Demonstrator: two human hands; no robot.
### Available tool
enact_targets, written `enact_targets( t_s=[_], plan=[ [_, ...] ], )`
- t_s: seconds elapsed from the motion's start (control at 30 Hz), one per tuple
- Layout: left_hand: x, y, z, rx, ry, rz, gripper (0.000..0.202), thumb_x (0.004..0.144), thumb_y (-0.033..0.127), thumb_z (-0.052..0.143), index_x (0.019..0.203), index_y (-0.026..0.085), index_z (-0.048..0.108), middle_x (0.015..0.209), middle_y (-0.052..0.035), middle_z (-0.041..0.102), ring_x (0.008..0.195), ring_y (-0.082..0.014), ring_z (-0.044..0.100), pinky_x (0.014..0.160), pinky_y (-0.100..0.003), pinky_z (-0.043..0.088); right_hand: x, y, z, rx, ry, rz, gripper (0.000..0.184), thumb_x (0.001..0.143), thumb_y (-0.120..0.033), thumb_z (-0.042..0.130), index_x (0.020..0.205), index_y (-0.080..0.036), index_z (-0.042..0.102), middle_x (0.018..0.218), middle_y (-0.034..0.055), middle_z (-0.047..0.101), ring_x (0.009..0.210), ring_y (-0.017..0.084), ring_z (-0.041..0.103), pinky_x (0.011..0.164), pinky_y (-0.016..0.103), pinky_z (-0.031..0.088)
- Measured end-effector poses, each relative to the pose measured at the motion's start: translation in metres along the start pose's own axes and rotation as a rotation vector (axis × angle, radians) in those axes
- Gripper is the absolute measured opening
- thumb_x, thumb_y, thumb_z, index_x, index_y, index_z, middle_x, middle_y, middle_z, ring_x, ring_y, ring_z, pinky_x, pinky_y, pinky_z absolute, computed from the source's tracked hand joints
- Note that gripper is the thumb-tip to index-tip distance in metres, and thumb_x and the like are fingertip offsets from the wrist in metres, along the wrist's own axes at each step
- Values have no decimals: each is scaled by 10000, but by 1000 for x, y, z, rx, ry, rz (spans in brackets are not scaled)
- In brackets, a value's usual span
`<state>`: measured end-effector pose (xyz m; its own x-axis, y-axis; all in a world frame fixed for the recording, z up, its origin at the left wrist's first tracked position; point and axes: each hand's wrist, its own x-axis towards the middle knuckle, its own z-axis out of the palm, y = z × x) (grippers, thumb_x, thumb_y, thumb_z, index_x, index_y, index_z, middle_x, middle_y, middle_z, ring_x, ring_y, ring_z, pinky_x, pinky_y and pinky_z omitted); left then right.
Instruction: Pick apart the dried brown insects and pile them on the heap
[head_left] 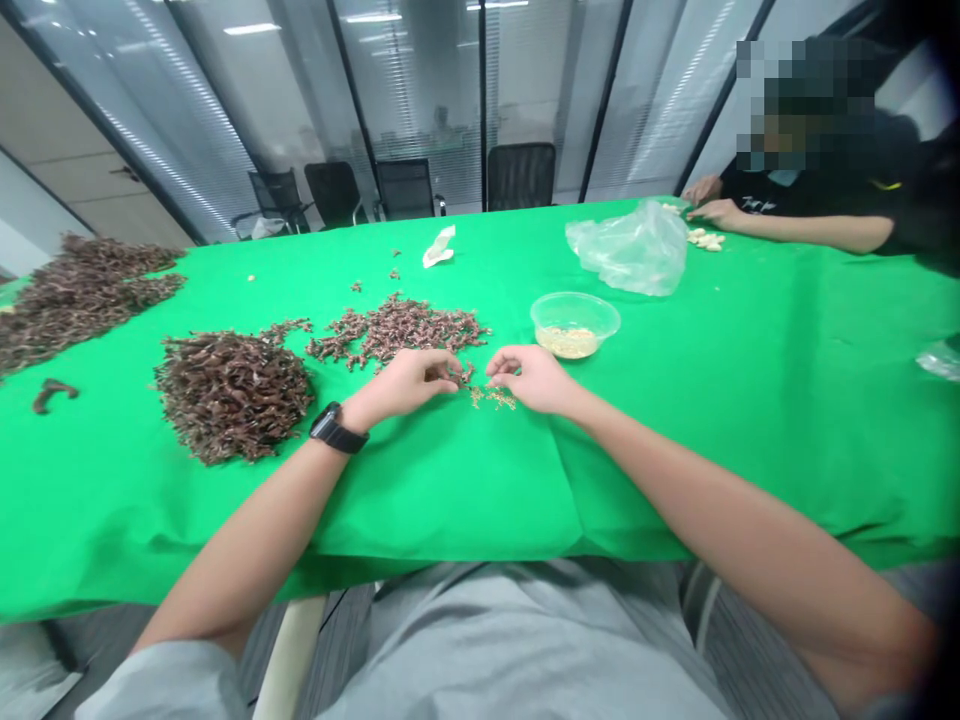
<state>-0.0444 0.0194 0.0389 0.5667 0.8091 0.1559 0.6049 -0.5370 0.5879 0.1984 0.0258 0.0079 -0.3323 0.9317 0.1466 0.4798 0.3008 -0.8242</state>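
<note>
Between the two hands, tan crumbs (pixel 502 400) are lying loose on the worktop (pixel 450 490), in two little patches spreading roughly left to right and showing no clear single long axis. The right hand (pixel 535 378) is sitting nearer, its fingertips just beside the right-hand patch; its fingers are curling toward the thumb, any grip being too small to tell. The left hand (pixel 416 382) is facing it across a narrow gap, also half curled; a brown bit (pixel 468 374) is showing at its fingertips, pinched or merely touching, cannot tell. Beyond the left hand a loose brown heap (pixel 405 330) is spreading; a denser pile (pixel 236 400) is standing to its left. Beyond the right hand a clear bowl (pixel 611 325) is holding pale grains (pixel 568 342). Farther off, a bag (pixel 630 250) is lying crumpled near a co-worker's hand (pixel 716 213).
</note>
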Motion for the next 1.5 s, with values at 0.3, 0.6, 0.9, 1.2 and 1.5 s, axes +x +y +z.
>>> enact_targets(
  t_s=[0.3, 0.6, 0.9, 1.2, 1.5],
  plan=[
    [3, 2, 12, -230, 73, -11, 297, 893, 422, 669, 1019, 165, 750, 840, -31, 706, 736, -143, 597, 667, -262, 436, -3, -9, 1, 278, -26, 89, 135, 754, -129, 718, 886, -152, 700, 774, 48, 750, 689, 142, 668, 675, 261, 506],
    [5, 5, 18, -446, 103, -27, 312, 852, 443, 722, 952, 149, 756, 993, -88, 757, 948, -206, 680, 905, -349, 510, -5, -10, 4, 342, -40, 77, 123, 753, -213, 738, 859, -153, 723, 759, 36, 747, 668, 138, 656, 652, 252, 499],
    [5, -2, 23, -269, 115, -69, 308, 899, 441, 656, 1005, 162, 731, 872, -53, 757, 774, -173, 667, 724, -287, 500, -3, 0, 4, -131, 9, -97, 84, 851, -187, 641, 814, -170, 715, 745, 21, 720, 684, 146, 604, 685, 271, 430],
    [2, -5, 7, 408, 363, -3, 435, 933, 519, 573, 1142, 177, 742, 1172, -139, 706, 1091, -282, 635, 967, -397, 488, -6, -8, 5, -199, 12, -88, 166, 927, -228, 583, 820, -167, 695, 742, 25, 701, 681, 152, 578, 663, 275, 373],
    [128, -113, -114, 700, 140, -695, 319, 955, 279, 588, 1129, 39, 707, 1135, -260, 705, 1089, -337, 675, 893, -392, 537, -13, -18, 14, -188, 63, -135, 161, 941, -191, 602, 832, -183, 720, 805, 36, 728, 819, 190, 593, 743, 299, 378]
  ],
)
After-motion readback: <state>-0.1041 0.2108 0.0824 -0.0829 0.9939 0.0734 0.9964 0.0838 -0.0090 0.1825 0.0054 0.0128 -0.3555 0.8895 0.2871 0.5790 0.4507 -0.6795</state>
